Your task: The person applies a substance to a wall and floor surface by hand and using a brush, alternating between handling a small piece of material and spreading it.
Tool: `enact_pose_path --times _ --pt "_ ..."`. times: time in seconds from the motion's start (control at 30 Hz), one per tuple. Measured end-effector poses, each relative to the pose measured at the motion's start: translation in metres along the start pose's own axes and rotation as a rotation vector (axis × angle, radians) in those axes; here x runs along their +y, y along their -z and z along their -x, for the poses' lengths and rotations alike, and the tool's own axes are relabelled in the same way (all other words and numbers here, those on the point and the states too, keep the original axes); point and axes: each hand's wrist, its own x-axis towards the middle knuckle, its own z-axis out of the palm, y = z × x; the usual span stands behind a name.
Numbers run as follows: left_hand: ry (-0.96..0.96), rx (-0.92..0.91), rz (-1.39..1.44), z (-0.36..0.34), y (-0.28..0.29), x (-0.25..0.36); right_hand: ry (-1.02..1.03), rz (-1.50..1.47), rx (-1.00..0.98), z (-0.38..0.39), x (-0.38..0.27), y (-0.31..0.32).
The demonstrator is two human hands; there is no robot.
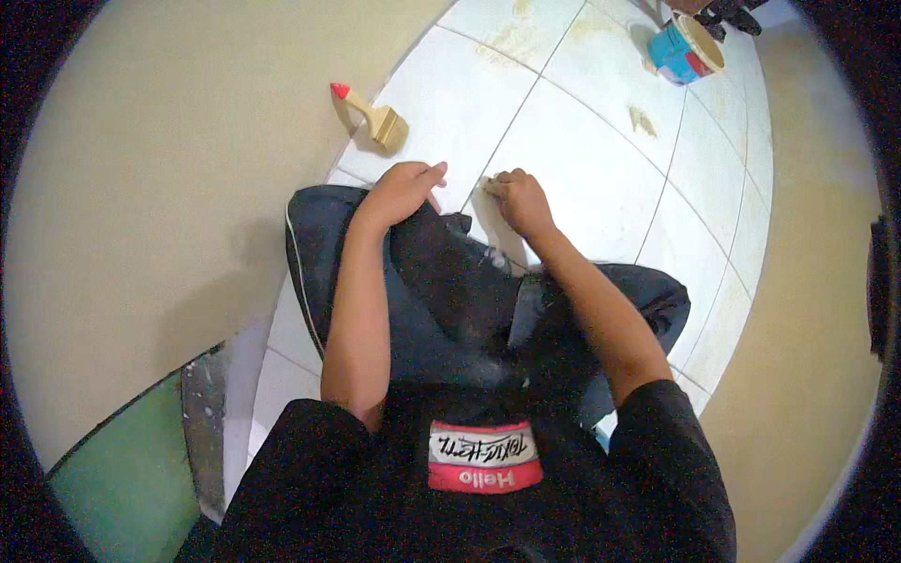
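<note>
Bent over my dark-trousered leg, my left hand (404, 194) rests with its fingers loosely apart and nothing seen in them. My right hand (522, 202) is closed low over the white tiled floor (572, 159), close to a grout line. Between its fingertips shows a small greyish-beige thing (492, 187), too small and blurred to name. Ahead of my left hand, a flat paintbrush (375, 117) with a wooden handle and red tip stands on its bristles, its handle leaning toward the wall.
A cream wall (216, 113) rises on the left and another wall (807, 319) on the right. Far right stands a blue bucket (683, 52) with a dirty rim, near dark objects. Beige smears (642, 121) mark the tiles. A green panel (131, 460) is at lower left.
</note>
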Motion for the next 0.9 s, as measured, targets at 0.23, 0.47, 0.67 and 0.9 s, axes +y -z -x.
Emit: enact_pose_path --times 0.23,0.47,0.67,0.9 --pt "-0.037 0.063 -0.126 0.002 0.009 -0.005 0.221 0.103 -0.103 0.008 -0.009 -0.005" --pt "-0.027 0.017 -0.082 -0.008 0.013 -0.003 0.047 0.238 -0.024 -0.030 0.054 0.045" --pt "-0.023 0.023 -0.168 -0.002 0.003 0.009 0.160 0.031 -0.203 0.028 0.025 0.033" --pt "-0.095 0.013 -0.198 -0.011 -0.002 0.010 0.163 -0.033 -0.148 0.039 0.026 0.037"
